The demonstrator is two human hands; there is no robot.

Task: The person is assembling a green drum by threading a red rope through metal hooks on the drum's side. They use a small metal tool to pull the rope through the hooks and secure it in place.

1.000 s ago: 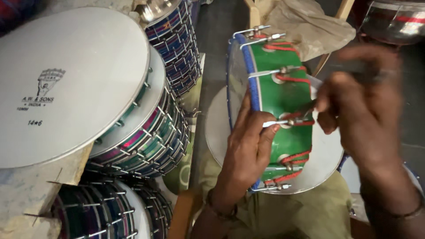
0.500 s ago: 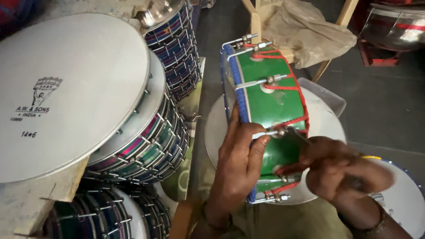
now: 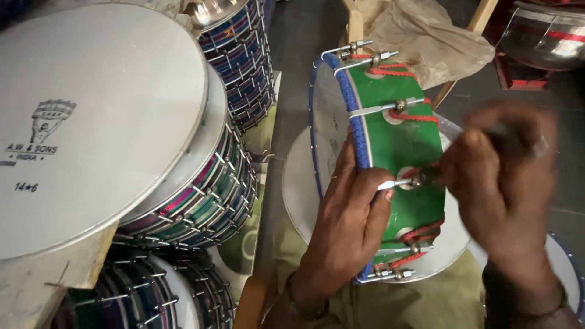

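Here, left hand (image 3: 350, 225) fingers clasping green drum (image 3: 396, 146) rim, blurred right hand (image 3: 506, 176) fingers pinching a tool at its bolt (image 3: 416, 180).

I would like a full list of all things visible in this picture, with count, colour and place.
green drum: one, green shell, blue rim, red cords, centre, on edge.
tuning bolt: one, silver, on the shell.
stacked drums: several, white heads, striped sides, left.
cloth: one, beige, top.
steel drum: one, silver, top right.
left hand: holds the blue rim.
right hand: blurred, at the bolt with a dark tool.
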